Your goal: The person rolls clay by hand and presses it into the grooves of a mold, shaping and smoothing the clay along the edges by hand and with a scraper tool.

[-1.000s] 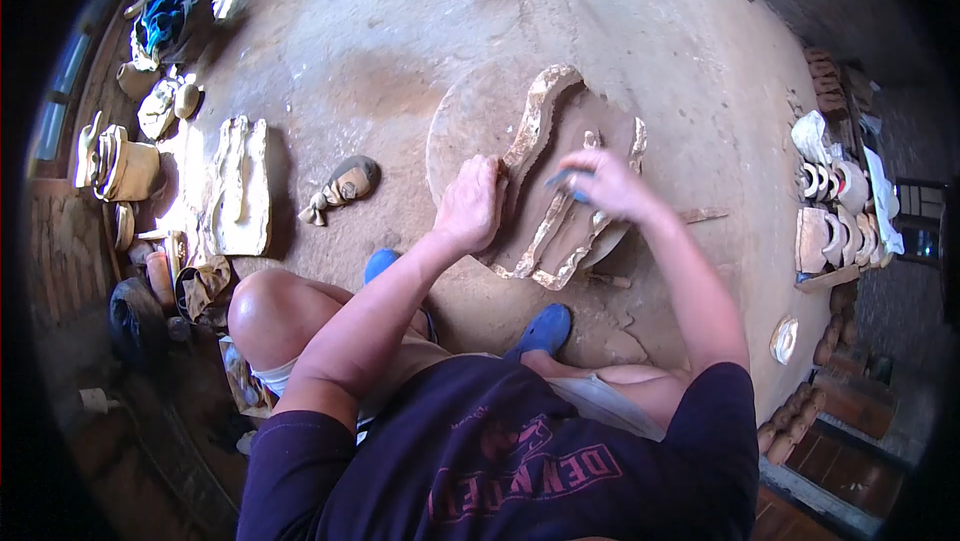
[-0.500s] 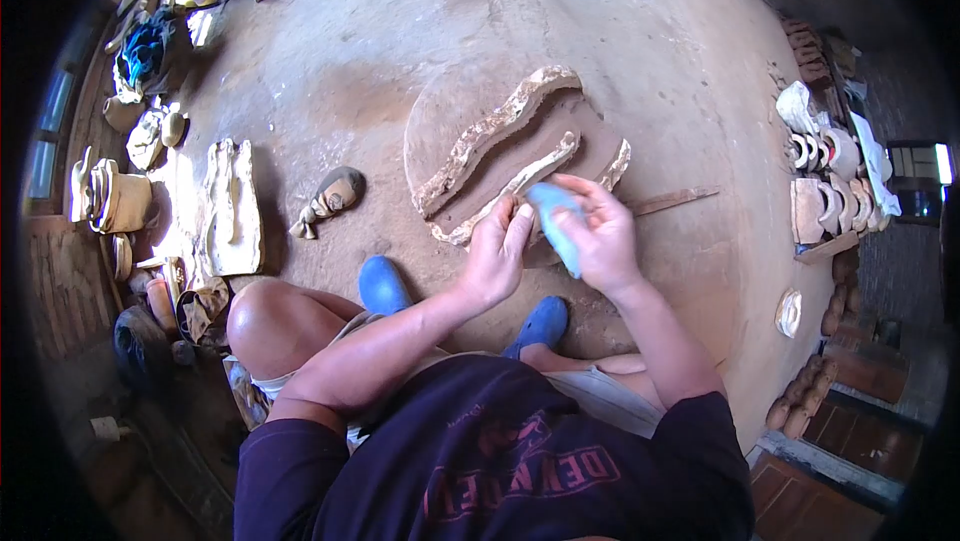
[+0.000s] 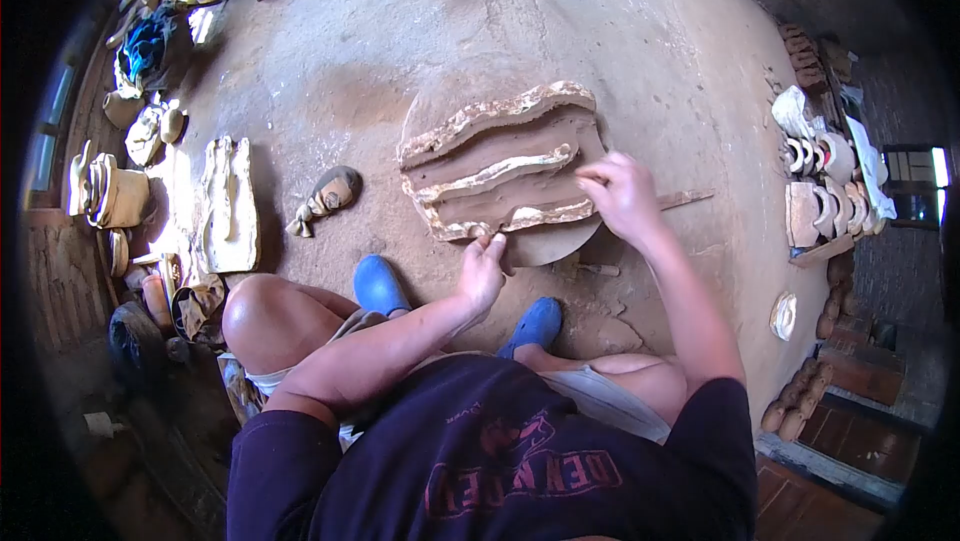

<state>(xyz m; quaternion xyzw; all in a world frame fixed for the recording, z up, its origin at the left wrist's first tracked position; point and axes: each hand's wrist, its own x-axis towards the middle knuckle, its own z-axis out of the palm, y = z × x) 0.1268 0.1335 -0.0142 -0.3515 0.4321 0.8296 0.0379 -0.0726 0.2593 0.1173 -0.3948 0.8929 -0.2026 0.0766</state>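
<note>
A plaster mould (image 3: 480, 123) with pale, rough rims and brown clay lining its two troughs lies on a round board (image 3: 555, 245) on the floor. My left hand (image 3: 482, 271) grips the mould's near rim with thumb and fingers together. Over the mould's right end is my right hand (image 3: 622, 196), its fingertips pinched; whatever is between them is too small to make out. A flat wooden stick (image 3: 688, 198) lies to the right of the board, partly behind my right wrist.
A tied cloth bundle (image 3: 328, 197) and another pale mould (image 3: 231, 206) lie to the left. Pots and clutter line the left wall, including a stacked pot (image 3: 122, 199). Curved clay pieces (image 3: 835, 211) stand at the right. My blue shoes (image 3: 381, 283) are near the board.
The mould has turned clockwise. The light-blue object that was in my right hand is out of sight. My left hand has moved down to the near rim, and my right hand up and right.
</note>
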